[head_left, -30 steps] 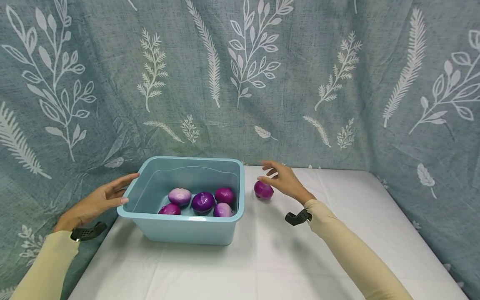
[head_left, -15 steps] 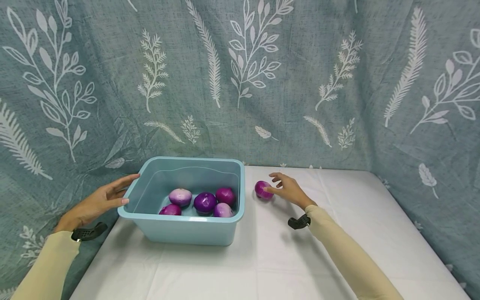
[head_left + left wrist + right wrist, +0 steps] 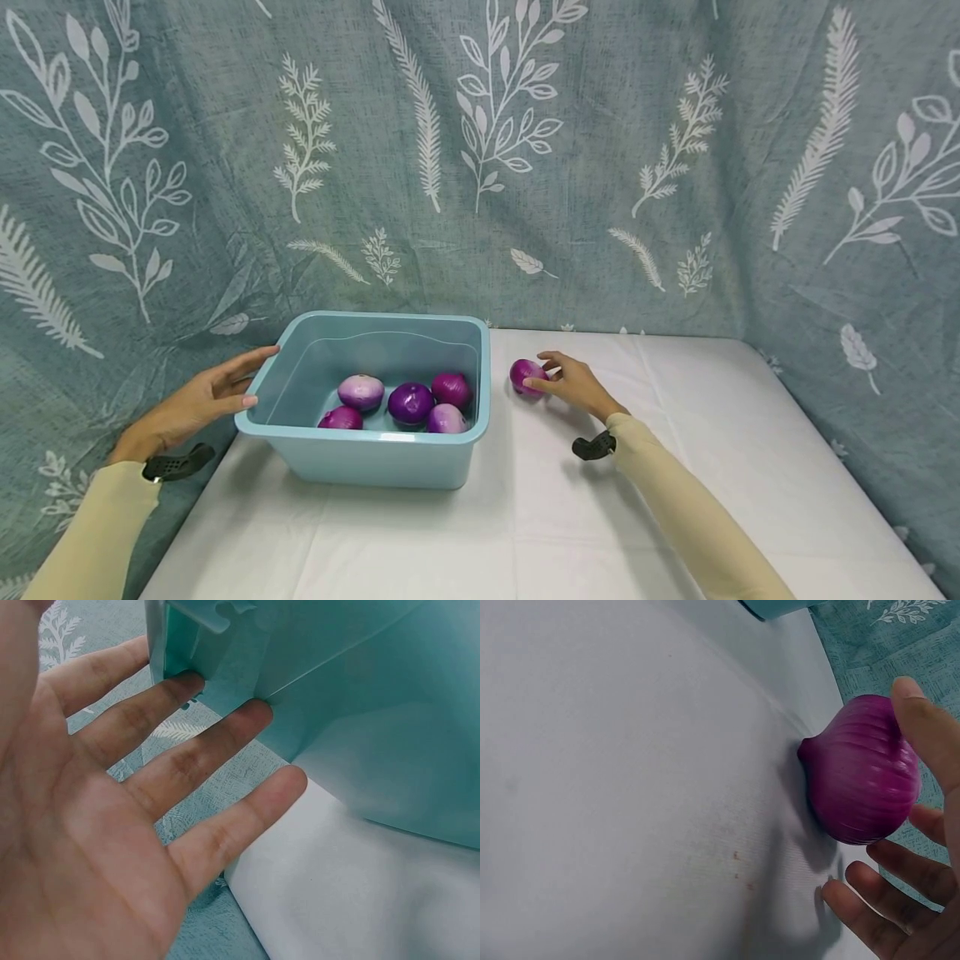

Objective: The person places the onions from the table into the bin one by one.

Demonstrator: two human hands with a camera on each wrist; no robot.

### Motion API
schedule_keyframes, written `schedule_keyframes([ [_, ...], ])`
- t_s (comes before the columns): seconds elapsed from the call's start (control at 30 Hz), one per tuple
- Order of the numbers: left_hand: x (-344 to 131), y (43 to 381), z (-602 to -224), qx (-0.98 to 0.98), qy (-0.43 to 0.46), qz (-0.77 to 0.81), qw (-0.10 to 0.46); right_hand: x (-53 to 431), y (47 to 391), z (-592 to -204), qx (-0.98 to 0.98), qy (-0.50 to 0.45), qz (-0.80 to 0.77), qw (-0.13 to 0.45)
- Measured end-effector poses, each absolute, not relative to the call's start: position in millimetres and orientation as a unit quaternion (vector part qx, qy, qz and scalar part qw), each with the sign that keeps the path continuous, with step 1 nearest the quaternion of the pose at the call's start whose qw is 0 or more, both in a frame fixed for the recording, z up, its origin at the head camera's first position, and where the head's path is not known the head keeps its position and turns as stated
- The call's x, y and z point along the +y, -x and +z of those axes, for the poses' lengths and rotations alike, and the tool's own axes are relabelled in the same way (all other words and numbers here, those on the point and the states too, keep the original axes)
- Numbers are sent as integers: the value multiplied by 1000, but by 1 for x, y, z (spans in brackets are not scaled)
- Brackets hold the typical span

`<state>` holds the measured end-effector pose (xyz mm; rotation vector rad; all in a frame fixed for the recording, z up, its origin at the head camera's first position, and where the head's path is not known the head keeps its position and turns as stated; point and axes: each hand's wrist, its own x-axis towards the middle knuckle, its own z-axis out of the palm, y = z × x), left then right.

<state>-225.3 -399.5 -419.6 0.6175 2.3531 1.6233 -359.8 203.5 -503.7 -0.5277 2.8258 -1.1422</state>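
Observation:
A light blue plastic tub (image 3: 360, 460) stands on the left of the table, holding several red onions (image 3: 410, 405), some dark purple and some paler. Against its left rim rests my left hand (image 3: 197, 408); in the left wrist view the fingers (image 3: 202, 765) are spread and fairly straight along the tub's outer wall. Right of the tub, one purple-red onion (image 3: 862, 772) sits on the cloth. My right hand (image 3: 576, 385) is around its right side, thumb on the near side and fingers curled at the far side and below.
A white cloth (image 3: 420, 542) covers the table. Behind and at both sides hangs a blue-green curtain (image 3: 570, 250) with white leaf prints, close to the table's back edge. The tub's right wall stands between the single onion and the others.
My right hand has come down from above the single onion and closed in around it. That onion has turned slightly in place. The left hand and the tub hold still.

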Motion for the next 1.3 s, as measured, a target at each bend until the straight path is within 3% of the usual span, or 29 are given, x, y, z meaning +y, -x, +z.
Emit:
schedule_keyframes([
  [0.77, -401, 226, -420, 789, -223, 561, 114, 203, 356, -510, 901, 150, -407, 32],
  [1.3, -400, 225, -420, 794, -220, 557, 109, 210, 353, -499, 892, 177, -416, -19],
])
